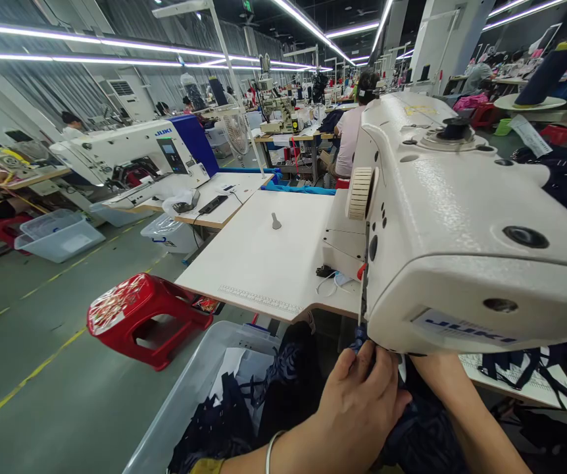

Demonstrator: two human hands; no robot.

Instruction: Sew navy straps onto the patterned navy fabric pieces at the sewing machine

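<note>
Below the head of a white sewing machine point(461, 217), my left hand point(357, 408) has its fingers curled on navy blue fabric point(424, 428). A gathered bit of the fabric shows just past my fingertips, close to the machine's needle side. My right hand point(424, 365) reaches in under the machine head from the right. Its fingers are hidden by the machine and my left hand, so what it holds does not show. More patterned navy cloth hangs below both hands.
A white table point(258, 257) with a small grey metal piece point(276, 222) extends ahead. Left are a clear bin point(189, 382) holding navy pieces and a red stool point(145, 316). Dark straps point(530, 368) lie right. Another sewing machine point(135, 155) and a seated person point(348, 135) are beyond.
</note>
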